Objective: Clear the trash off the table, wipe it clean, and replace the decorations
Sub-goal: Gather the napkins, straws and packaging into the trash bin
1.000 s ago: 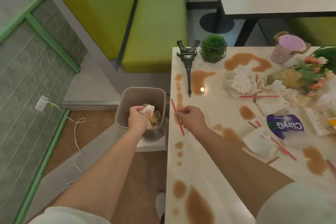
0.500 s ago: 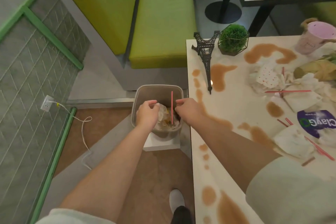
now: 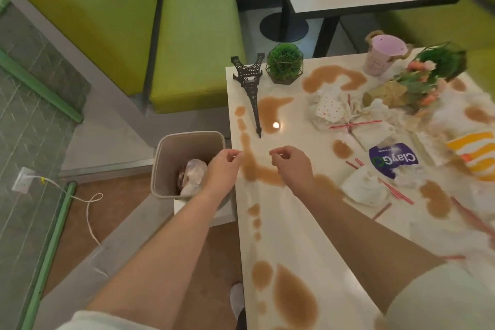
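Hands are hovering empty with fingers loosely curled: the left hand (image 3: 223, 169) at the bin (image 3: 171, 153) rim, the right hand (image 3: 292, 166) above a brown spill (image 3: 257, 171) on the table (image 3: 302, 236). Crumpled napkins (image 3: 329, 108) and red straws (image 3: 355, 124) are lying further right among puddles, so reaching across is risking a wet sleeve or a toppled Eiffel Tower model (image 3: 250, 88).

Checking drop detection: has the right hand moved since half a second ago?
Yes. The right hand was over the trash bin holding a red straw; now it is back over the table, empty, right of the bin.
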